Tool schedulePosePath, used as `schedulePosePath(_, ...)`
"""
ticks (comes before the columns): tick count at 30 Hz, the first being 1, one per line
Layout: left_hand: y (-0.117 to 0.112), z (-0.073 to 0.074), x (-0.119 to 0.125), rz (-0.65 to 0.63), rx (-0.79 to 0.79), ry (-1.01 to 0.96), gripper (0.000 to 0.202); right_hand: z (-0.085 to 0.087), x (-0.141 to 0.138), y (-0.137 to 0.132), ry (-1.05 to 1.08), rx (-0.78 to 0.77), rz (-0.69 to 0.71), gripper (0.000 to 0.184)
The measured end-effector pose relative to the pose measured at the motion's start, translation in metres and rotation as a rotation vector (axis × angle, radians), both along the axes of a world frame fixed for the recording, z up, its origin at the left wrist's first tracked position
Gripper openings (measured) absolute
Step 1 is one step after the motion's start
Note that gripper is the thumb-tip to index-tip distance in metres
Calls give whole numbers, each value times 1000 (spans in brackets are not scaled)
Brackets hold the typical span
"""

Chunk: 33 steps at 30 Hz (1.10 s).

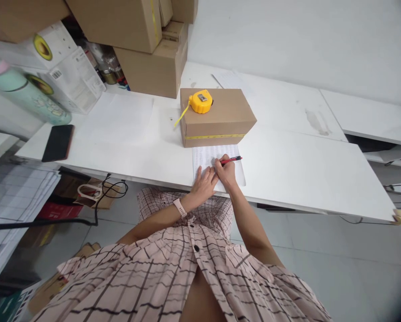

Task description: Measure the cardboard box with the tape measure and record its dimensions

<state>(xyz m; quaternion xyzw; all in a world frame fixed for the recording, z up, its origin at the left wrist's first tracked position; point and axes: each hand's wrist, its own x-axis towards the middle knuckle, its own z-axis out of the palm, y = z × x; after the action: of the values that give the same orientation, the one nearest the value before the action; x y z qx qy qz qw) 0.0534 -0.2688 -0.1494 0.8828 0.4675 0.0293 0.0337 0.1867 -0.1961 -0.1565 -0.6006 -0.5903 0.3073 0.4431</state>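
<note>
In my right hand [226, 171] is a red pen [232, 159], its tip side down at a printed sheet of paper [207, 155] near the front edge of the table. My left hand [204, 183] lies flat on the same sheet, fingers stretched out and close beside the right hand. Just behind the sheet stands a closed cardboard box [225, 109] with a yellow printed tape strip along its front. A yellow tape measure [201, 101] rests on top of the box, a short length of its blade hanging over the left side.
On the white table [287, 165] a dark phone [58, 142] lies at the left, near a mint green bottle [29, 96]. Blank paper [120, 116] lies between them and the box. Stacked cartons [153, 67] stand at the back left; another sheet [228, 79] lies behind the box.
</note>
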Motion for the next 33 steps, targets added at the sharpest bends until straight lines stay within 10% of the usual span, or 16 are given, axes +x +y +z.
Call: schedulePosePath(33, 1, 1, 0, 9, -13, -8, 78, 0, 1, 1, 44, -9, -32, 21)
